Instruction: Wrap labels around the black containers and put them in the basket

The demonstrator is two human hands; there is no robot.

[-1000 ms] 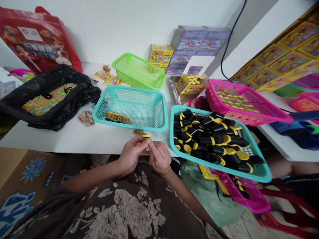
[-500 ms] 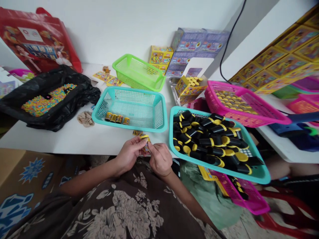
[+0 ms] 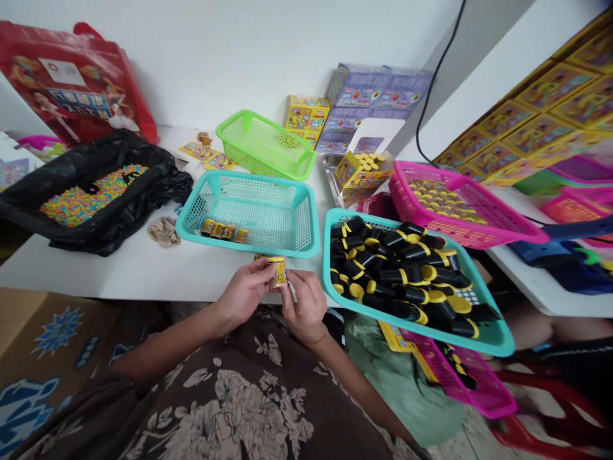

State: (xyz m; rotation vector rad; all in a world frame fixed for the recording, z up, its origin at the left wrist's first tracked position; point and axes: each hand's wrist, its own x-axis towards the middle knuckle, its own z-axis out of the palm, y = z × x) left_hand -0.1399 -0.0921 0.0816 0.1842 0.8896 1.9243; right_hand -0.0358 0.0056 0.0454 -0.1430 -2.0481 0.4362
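A small jar with a yellow printed label (image 3: 278, 273) is held upright between my hands at the table's front edge. My left hand (image 3: 243, 292) grips it from the left, thumb across its side. On the other side, my right hand (image 3: 304, 305) pinches its lower right edge with thumb and fingers. Just beyond is a teal basket (image 3: 249, 248), in which several labelled jars (image 3: 230, 232) stand in a row at the front left. To the right, a second teal basket (image 3: 416, 324) holds many black jars with yellow lids (image 3: 395, 276). Part of a printed label sheet shows behind my fingers.
A black-bag-lined tub (image 3: 29, 220) of coloured beads stands left, beside a crumpled cloth (image 3: 164, 231). Farther back are a green basket (image 3: 268, 167), an opened yellow box (image 3: 352, 174) and purple boxes (image 3: 359, 89). A pink basket (image 3: 479, 237) of jars sits at the right.
The jar has turned from tilted to upright, its label now facing me. My right hand's fingers have shifted from its face to its lower right edge. The view has shifted slightly.
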